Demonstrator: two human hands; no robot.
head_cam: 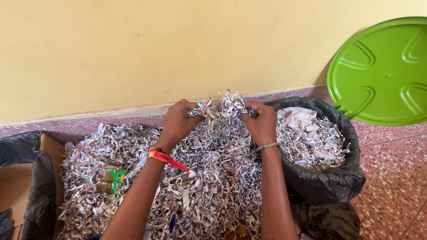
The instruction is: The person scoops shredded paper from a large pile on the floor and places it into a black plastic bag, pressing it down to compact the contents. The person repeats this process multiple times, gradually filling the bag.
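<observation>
A big heap of shredded paper strips covers the floor in front of me. My left hand and my right hand are both closed on one raised clump of shredded paper, held between them above the heap. A red thread band sits on my left wrist and a thin metal bangle on my right. Just right of my right hand stands a bin lined with a black bag, partly filled with shreds and a crumpled white cloth.
A round green lid leans against the yellow wall at the right. A cardboard box with a black bag sits at the left. A green scrap lies in the heap. Speckled reddish floor shows at the right.
</observation>
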